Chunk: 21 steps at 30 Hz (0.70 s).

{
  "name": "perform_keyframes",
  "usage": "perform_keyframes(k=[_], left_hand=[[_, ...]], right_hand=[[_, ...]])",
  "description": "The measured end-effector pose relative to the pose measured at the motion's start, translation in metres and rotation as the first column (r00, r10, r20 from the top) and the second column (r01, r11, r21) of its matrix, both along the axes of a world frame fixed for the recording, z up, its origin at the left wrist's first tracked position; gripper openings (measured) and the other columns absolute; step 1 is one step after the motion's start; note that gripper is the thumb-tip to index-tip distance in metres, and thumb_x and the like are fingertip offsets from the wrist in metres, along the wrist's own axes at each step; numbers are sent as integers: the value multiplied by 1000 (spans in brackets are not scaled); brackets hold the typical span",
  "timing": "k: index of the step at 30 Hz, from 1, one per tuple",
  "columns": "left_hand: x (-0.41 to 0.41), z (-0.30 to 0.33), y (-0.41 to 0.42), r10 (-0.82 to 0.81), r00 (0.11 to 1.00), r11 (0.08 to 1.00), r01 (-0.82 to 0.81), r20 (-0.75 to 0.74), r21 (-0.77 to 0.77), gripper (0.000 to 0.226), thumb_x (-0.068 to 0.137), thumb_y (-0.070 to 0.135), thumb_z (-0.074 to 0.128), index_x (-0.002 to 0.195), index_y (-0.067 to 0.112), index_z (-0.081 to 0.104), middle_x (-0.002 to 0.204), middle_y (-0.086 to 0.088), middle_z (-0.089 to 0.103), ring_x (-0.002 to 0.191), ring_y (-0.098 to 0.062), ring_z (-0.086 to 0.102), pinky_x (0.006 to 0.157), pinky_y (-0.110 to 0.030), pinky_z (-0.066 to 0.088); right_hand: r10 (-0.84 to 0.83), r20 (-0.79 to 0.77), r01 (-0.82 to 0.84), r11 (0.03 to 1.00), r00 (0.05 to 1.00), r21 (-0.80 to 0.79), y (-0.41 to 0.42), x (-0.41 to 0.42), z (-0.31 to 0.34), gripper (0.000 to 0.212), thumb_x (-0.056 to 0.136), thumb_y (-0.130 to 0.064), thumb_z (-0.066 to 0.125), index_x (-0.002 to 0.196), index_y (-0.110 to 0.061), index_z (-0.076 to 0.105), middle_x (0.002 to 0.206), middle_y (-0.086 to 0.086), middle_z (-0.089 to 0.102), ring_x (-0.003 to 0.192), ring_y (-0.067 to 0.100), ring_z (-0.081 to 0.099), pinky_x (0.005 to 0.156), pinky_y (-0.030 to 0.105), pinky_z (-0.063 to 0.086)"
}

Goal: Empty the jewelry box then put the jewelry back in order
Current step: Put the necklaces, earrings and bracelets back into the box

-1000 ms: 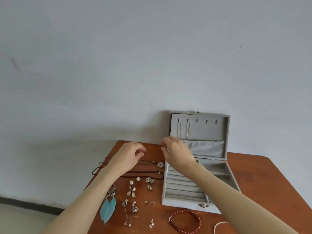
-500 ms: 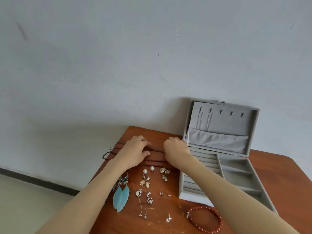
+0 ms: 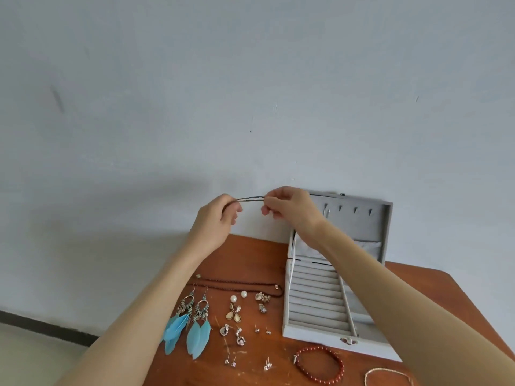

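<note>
Two hands lift a thin dark cord (image 3: 250,199) clear of the tabletop (image 3: 434,285), level with the raised lid of the open grey jewelry box (image 3: 320,307), whose padded lid stands against the wall. The left hand (image 3: 216,221) and right hand (image 3: 289,208) hold the cord stretched between them, most likely to straighten it before it goes on one of the small hooks in the lid, where a fine chain (image 3: 326,212) seems to hang already. Fingers of the left hand (image 3: 232,207) are curled round one end; fingers of the right hand (image 3: 269,203) pinch the other end, the remaining ones folded loosely beneath. How much of the cord trails behind either palm cannot be told.

On the tabletop left of the box the other pieces lie spread in rows, apart from one another, presumably so each can be picked out in turn: a brown bead necklace (image 3: 239,285), a pair of blue feather earrings (image 3: 186,327), pearl and drop earrings (image 3: 235,307), and small studs (image 3: 231,360). A red bead bracelet (image 3: 319,364) and a pale bracelet (image 3: 387,376) lie in front of the box. The ring rolls and side compartments look bare, suggesting refilling has barely begun.
</note>
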<state>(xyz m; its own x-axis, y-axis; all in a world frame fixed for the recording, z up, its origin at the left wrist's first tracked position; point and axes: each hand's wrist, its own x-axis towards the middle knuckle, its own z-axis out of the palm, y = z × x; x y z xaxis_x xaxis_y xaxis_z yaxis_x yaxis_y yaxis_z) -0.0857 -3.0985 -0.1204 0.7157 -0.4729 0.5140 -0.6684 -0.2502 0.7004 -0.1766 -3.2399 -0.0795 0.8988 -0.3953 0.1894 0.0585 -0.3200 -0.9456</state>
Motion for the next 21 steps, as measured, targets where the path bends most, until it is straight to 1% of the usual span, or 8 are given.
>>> perform_keyframes(k=[2,5,7,9,12,16,18,21], left_hand=[[-10,26,7,12,999,1000,-11,33,-19,19,95,15,42,85,16,58,64,13,50,58,-2,48,54,-8,36],[-32,58,9,-37,998,999,38,56,-16,19,95,19,45,87,17,62,60,14,48,47,-1,42,49,-11,32],[-48,76,8,-82,995,996,83,57,-30,18,93,22,49,84,20,63,59,12,48,46,0,40,47,-10,31],[-64,91,5,-119,991,991,122,62,-45,18,92,22,51,81,22,64,58,14,51,48,3,43,48,-8,32],[-82,109,-2,-151,988,987,153,46,-58,18,91,26,53,76,25,64,55,18,54,49,4,44,49,-7,33],[-102,124,-15,-159,985,980,150,-70,-129,22,90,32,54,72,26,65,47,20,49,48,-1,40,54,-16,34],[-111,129,-23,-198,968,970,170,-155,-174,24,90,33,54,72,23,66,45,15,42,48,-7,35,58,-25,33],[-123,134,-35,-235,943,960,188,-236,-205,24,90,32,55,73,18,65,47,13,35,49,-11,32,58,-24,33]], right_hand=[[-24,36,21,997,999,76,-4,-14,14,13,88,-2,49,85,-9,60,67,4,62,54,5,56,55,12,46],[-23,19,20,991,1000,130,-7,-36,24,23,89,5,40,99,1,60,69,7,57,63,13,60,69,22,51],[9,-1,-8,991,1000,130,-8,-50,30,24,89,5,40,101,2,60,69,7,57,58,12,59,63,21,51],[79,-11,-77,987,997,144,-9,-65,38,20,90,1,43,94,-4,62,68,5,58,54,10,58,55,20,43],[158,1,-158,983,987,96,-11,-87,52,20,93,-17,50,85,-8,66,60,0,54,54,15,50,53,21,38],[101,62,-101,995,993,-6,-9,-115,67,33,94,-39,48,82,-14,66,47,-12,36,48,12,38,53,20,34],[35,90,-28,996,995,-82,-10,-127,70,33,93,-40,48,77,-17,65,45,-14,33,45,10,34,49,18,30],[-18,114,29,995,993,-98,-16,-142,62,32,94,-36,49,72,-18,64,50,-8,31,46,10,28,48,19,26]])
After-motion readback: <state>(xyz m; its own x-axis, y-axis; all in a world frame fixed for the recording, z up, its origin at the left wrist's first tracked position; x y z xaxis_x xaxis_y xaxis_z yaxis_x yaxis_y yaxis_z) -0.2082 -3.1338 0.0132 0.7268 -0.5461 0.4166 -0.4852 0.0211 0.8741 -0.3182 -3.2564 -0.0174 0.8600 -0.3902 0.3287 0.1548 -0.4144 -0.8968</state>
